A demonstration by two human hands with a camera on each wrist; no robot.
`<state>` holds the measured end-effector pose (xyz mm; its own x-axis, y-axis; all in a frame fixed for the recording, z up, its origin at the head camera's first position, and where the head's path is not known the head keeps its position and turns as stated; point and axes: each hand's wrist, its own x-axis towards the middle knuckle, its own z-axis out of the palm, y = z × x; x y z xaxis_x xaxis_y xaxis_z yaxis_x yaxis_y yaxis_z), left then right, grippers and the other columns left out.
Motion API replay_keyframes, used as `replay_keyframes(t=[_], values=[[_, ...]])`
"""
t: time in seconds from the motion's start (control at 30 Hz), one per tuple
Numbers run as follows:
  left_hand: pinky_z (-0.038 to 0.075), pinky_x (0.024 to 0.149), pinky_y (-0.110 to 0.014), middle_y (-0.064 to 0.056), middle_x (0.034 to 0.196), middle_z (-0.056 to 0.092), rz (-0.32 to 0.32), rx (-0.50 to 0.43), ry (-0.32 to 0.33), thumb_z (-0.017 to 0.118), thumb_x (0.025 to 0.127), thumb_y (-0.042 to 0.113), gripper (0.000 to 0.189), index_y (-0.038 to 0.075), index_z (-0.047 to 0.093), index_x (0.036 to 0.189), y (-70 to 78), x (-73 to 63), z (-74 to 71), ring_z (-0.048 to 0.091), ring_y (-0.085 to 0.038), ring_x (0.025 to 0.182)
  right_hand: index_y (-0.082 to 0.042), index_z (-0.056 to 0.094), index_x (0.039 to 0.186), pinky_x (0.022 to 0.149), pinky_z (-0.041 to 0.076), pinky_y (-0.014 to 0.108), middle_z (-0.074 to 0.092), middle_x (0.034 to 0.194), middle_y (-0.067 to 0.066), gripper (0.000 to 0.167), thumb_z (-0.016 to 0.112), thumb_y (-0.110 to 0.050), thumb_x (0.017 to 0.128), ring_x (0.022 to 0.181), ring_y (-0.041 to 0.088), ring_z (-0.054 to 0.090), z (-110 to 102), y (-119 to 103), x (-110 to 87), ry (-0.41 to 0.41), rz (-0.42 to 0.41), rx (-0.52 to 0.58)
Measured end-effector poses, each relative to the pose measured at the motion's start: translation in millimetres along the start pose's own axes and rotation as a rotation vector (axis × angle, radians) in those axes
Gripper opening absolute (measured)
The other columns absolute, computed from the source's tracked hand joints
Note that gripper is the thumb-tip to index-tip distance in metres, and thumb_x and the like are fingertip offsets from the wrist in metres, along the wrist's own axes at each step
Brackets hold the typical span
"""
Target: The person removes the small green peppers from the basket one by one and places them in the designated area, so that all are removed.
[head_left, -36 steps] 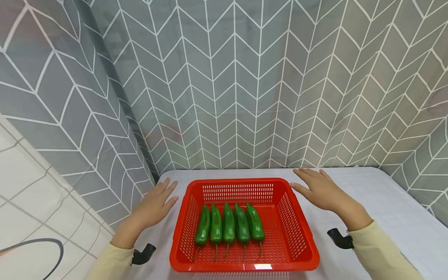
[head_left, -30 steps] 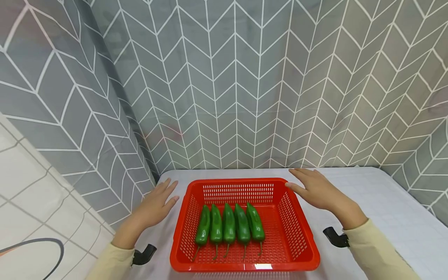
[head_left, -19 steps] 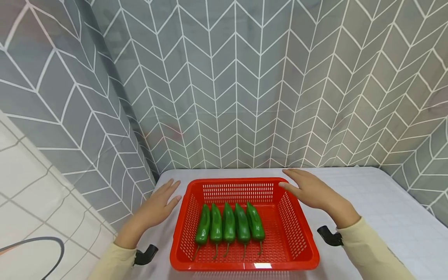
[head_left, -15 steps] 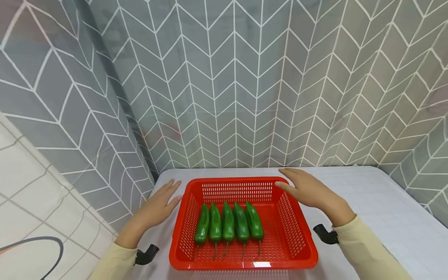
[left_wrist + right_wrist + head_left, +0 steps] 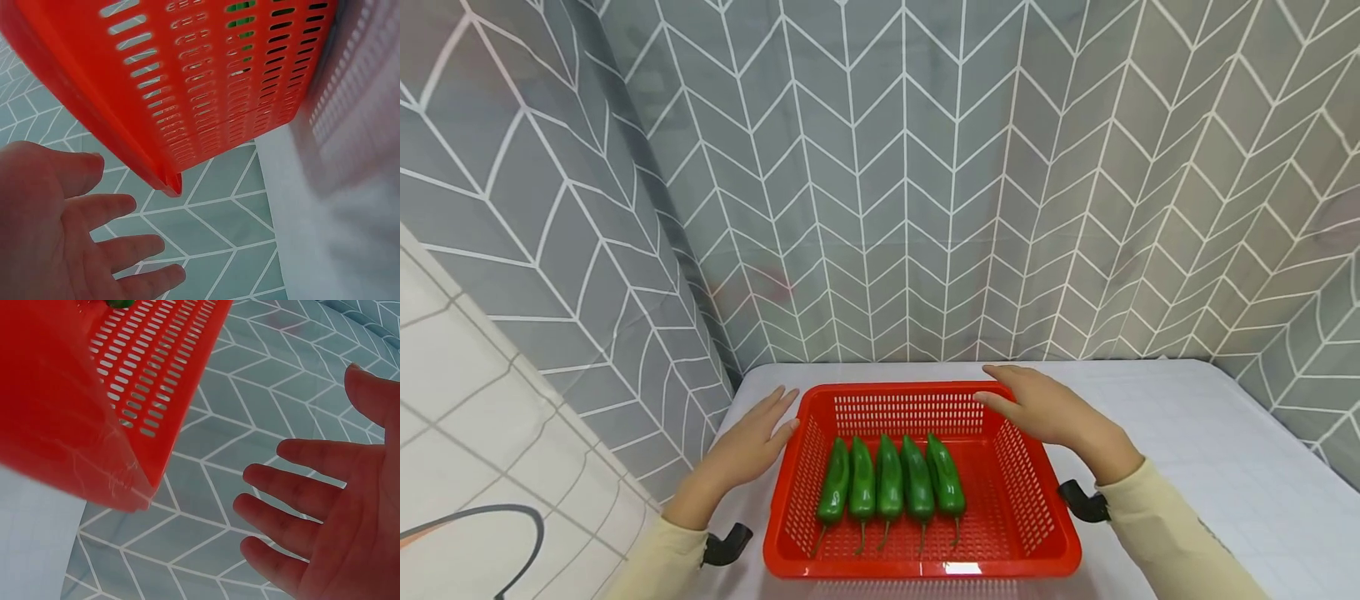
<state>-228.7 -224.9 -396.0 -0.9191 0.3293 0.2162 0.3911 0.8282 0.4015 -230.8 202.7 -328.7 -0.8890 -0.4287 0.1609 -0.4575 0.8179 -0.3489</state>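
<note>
Both hands flat and released, holding nothing: left hand (image 5: 751, 442) beside the red basket's (image 5: 1030, 500) left wall, right hand (image 5: 1045, 408) above its far right corner. The basket sits on the tabletop (image 5: 1210, 450); five green peppers (image 5: 891, 482) lie side by side, stems toward the person.

sleeves: long, pale cream, both arms; wrists: black curved camera mount each; hands: bare

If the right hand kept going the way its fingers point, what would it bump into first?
Probably the red basket: the right hand points left over its far right corner, so the rim or back wall comes first, though its height above the rim is unclear.
</note>
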Motion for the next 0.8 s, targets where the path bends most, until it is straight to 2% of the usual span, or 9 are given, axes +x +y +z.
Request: replay_keyframes(t=[0.37, 0.63, 0.8], values=[[0.031, 0.111, -0.066, -0.032, 0.154, 0.037, 0.009, -0.058, -0.016, 0.05, 0.107, 0.024, 0.054, -0.003, 0.04, 0.153, 0.5, -1.3, 6.6, 0.036, -0.049, 0.141, 0.004, 0.051, 0.145, 0.11, 0.037, 0.062, 0.054, 0.142, 0.025, 0.06, 0.056, -0.039, 0.104, 0.134, 0.045, 0.048, 5.0, -13.3, 6.5, -0.02, -0.001, 0.018], [0.033, 0.109, -0.066, -0.028, 0.155, 0.038, -0.011, -0.076, -0.015, 0.048, 0.108, 0.027, 0.054, -0.001, 0.041, 0.153, -3.1, -3.7, 10.8, 0.035, -0.047, 0.142, 0.006, 0.052, 0.142, 0.11, 0.039, 0.06, 0.056, 0.14, 0.024, 0.054, 0.06, -0.03, 0.103, 0.132, 0.043, 0.051, 9.9, -20.1, 14.1, -0.06, -0.049, 0.002], [0.032, 0.111, -0.065, -0.027, 0.155, 0.039, -0.013, -0.091, -0.031, 0.046, 0.109, 0.028, 0.054, -0.002, 0.04, 0.153, -3.6, -5.0, 13.8, 0.034, -0.045, 0.144, 0.007, 0.053, 0.142, 0.109, 0.04, 0.059, 0.058, 0.139, 0.023, 0.054, 0.062, -0.028, 0.102, 0.13, 0.042, 0.052, 15.7, -19.6, 14.8, -0.072, -0.065, 0.035]])
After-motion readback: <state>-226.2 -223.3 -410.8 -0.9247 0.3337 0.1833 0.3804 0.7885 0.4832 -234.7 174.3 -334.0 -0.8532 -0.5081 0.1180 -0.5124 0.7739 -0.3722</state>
